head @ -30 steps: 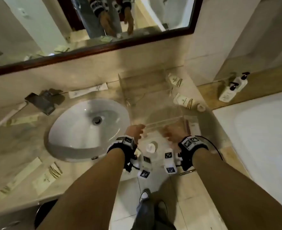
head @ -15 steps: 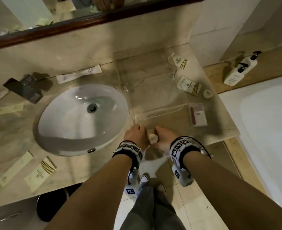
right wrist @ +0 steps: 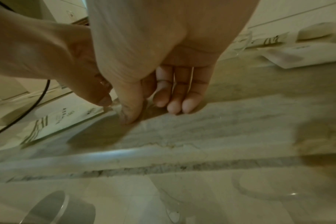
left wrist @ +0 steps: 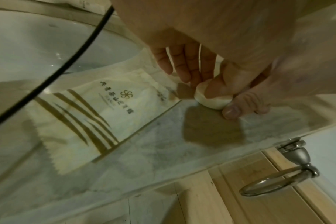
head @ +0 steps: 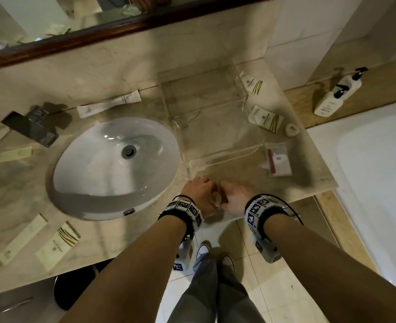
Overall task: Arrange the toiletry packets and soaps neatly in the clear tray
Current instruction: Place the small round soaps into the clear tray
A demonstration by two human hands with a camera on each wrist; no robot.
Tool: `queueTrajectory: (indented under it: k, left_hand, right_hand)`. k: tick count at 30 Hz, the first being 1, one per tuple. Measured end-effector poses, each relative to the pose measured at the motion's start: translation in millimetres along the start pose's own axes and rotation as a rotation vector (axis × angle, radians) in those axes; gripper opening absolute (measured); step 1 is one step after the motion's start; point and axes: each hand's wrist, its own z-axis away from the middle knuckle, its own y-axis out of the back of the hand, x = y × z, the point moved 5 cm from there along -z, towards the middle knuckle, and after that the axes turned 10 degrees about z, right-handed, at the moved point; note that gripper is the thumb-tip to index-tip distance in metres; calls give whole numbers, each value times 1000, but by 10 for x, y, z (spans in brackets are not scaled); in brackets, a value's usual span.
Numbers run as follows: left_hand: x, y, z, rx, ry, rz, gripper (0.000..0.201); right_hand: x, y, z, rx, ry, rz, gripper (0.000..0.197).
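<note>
A small round white soap (left wrist: pixel 211 99) lies near the front edge of the marble counter (head: pixel 250 180). My left hand (head: pixel 199 190) pinches it, thumb on top and fingers behind. My right hand (head: pixel 236 194) meets it from the other side: its thumb tip (left wrist: pixel 230 112) presses the soap's edge and its fingers point down at the counter. A cream packet with gold stripes (left wrist: pixel 98 115) lies just left of the soap. Beyond my hands stands the clear tray (head: pixel 225 157), with nothing in it. Two more striped packets (head: pixel 254 83) (head: pixel 265 118), a second round soap (head: pixel 292 129) and a clear sachet (head: pixel 277 159) lie to its right.
The white basin (head: pixel 113 166) and dark tap (head: pixel 31 127) fill the counter's left half, with long packets behind it (head: pixel 109 106) and several at the front left (head: pixel 57 243). Two pump bottles (head: pixel 339 94) stand on the ledge beside the bathtub (head: pixel 378 173). A metal towel ring (left wrist: pixel 278 180) hangs under the counter edge.
Both hands drew back from the tray's front wall to the round soap at the counter edge and closed in on it from either side.
</note>
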Motion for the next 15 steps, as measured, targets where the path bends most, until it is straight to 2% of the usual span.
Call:
queueTrajectory:
  k: [3,7,10,15]
  left_hand:
    - [-12,-27,-33,4,-24,-30,56]
    - [-101,-79,10,93,22,-106,66]
    - [-140,-52,56,127,40,-156,57]
    - [-115,-7,45,56,-4,-157,46]
  right_hand:
    - [19,-16,10,67,-16,-65,44]
    - [26,-91,-57,60,-1,-70,54]
    - [-3,-113,-55,46,84,-39,52]
    - [-72,-58,10,69,136,24,37]
